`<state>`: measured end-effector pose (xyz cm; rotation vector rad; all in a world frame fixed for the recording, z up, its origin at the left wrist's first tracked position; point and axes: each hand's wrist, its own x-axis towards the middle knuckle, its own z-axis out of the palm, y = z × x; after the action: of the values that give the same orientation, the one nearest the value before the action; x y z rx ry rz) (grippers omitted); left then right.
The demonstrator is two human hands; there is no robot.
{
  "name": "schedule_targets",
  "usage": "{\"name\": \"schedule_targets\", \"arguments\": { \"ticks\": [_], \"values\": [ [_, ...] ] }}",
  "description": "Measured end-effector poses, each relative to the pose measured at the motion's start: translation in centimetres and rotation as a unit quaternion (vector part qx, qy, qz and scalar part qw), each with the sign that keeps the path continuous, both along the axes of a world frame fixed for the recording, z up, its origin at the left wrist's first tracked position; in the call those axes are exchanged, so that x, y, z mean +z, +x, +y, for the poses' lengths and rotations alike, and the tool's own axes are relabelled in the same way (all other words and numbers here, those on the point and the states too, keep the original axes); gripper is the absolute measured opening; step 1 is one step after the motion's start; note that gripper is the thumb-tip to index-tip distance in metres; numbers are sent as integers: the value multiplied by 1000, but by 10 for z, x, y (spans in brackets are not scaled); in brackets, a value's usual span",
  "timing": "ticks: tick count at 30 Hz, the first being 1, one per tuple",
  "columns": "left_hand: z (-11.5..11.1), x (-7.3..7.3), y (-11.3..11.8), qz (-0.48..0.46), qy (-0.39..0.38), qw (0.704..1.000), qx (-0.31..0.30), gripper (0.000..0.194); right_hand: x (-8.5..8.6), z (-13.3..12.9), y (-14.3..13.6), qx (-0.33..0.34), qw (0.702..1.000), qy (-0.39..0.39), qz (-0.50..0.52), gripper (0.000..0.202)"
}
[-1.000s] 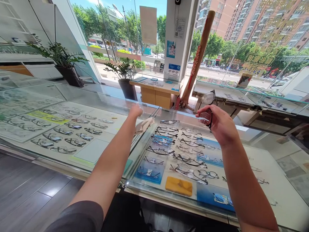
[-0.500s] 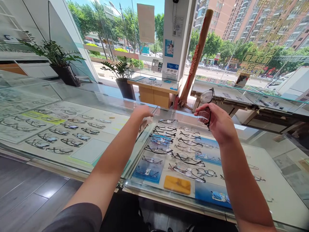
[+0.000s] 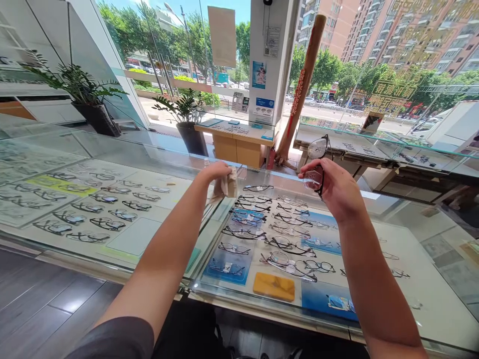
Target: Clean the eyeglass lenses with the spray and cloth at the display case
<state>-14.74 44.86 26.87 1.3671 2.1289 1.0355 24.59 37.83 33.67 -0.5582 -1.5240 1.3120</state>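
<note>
My right hand [image 3: 339, 187] holds up a pair of dark-framed eyeglasses [image 3: 318, 148] above the glass counter, one lens over the other. Small droplets or specks dot the lenses. A beige cloth [image 3: 227, 184] hangs from my left hand [image 3: 214, 174], which is closed on it over the counter's middle joint. Gap remains between the cloth and the eyeglasses. Beneath both hands, rows of eyeglass frames [image 3: 288, 232] lie inside the glass display case [image 3: 239, 294].
More frames [image 3: 107, 223] lie in the case's left section. A yellow-brown block [image 3: 274, 286] lies near its front edge. Beyond stand potted plants [image 3: 190, 134], a low wooden cabinet [image 3: 237, 149], a leaning wooden post [image 3: 305, 85] and another glass case [image 3: 355, 144].
My left hand has turned and lifted slightly, so more of the beige cloth shows. My right hand keeps the eyeglasses raised in nearly the same place. The view has shifted a little.
</note>
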Motion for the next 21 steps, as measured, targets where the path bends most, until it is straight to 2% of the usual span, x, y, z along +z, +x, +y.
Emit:
{"name": "schedule_targets", "arguments": {
  "ticks": [2,5,9,13,16,18,21],
  "values": [
    [-3,8,-2,-32,-9,999,-22,13,0,0,0,1,1000,-1,1,28],
    [-12,24,1,-97,34,993,-55,12,0,0,0,8,1000,-5,6,29],
    [-30,50,18,-183,109,968,-132,25,-1,-1,0,20,1000,-9,10,28],
    [-53,77,52,-299,173,906,-246,34,-1,-2,-1,16,1000,6,-8,29],
    [-70,92,86,-353,167,873,-292,31,0,-1,-2,11,1000,17,-7,30],
    [-78,96,107,-383,147,856,-316,28,0,-1,-3,6,1000,28,-1,31],
    [-84,93,134,-428,118,829,-340,27,0,0,-5,-6,999,44,18,29]
  ]
}}
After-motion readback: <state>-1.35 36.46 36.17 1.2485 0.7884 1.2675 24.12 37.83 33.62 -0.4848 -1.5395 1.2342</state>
